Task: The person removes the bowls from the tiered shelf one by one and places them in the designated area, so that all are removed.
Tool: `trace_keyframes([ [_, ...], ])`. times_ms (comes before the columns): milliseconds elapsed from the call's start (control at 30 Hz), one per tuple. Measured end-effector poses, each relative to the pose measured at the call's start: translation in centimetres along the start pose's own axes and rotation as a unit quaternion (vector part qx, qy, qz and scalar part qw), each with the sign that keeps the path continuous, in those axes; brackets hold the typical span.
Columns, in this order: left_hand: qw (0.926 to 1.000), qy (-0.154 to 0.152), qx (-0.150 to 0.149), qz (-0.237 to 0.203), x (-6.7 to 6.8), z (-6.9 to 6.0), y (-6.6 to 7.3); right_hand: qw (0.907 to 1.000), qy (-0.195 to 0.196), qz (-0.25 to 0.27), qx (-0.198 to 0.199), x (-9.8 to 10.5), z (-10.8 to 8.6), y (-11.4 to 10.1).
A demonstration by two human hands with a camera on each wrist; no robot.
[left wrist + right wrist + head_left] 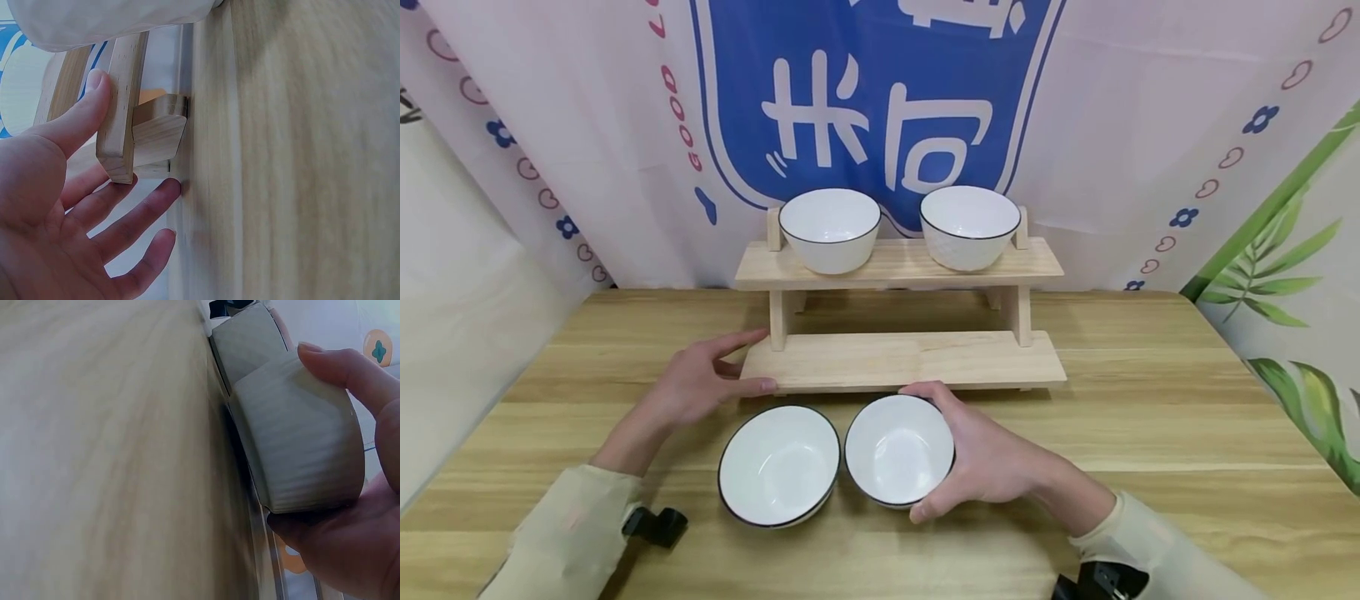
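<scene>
A two-tier wooden display stand stands on the table. My left hand grips the left end of its lower board; in the left wrist view the thumb lies along the board and the fingers spread past its end. In front of the stand, my right hand holds a white bowl with a dark rim, thumb on the near side and fingers on the far side. A second white bowl sits just left of it. The right wrist view shows the held bowl's ridged outer wall.
Two more white bowls, one on the left and one on the right, stand on the upper board. Behind hangs a printed cloth. The wood-grain table extends to both sides.
</scene>
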State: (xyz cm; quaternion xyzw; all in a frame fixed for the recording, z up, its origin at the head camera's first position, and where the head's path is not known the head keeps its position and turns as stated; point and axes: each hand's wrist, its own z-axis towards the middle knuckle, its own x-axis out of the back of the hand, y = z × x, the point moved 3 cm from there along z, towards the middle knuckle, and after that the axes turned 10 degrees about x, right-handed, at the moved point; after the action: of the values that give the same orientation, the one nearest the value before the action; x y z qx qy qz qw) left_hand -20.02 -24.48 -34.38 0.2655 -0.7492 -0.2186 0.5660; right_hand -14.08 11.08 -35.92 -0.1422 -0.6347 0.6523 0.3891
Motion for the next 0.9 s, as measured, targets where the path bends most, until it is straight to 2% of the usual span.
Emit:
trace_keyframes([
  [333, 1.0, -0.009, 0.003, -0.002, 0.05, 0.06, -0.05, 0.9998, -0.011, 0.012, -0.009, -0.17, -0.09, 0.0],
  [900, 1.0, -0.002, -0.007, -0.002, 0.02, 0.01, -0.02, 0.9992, -0.02, 0.035, -0.002, -0.52, 0.05, -0.02],
])
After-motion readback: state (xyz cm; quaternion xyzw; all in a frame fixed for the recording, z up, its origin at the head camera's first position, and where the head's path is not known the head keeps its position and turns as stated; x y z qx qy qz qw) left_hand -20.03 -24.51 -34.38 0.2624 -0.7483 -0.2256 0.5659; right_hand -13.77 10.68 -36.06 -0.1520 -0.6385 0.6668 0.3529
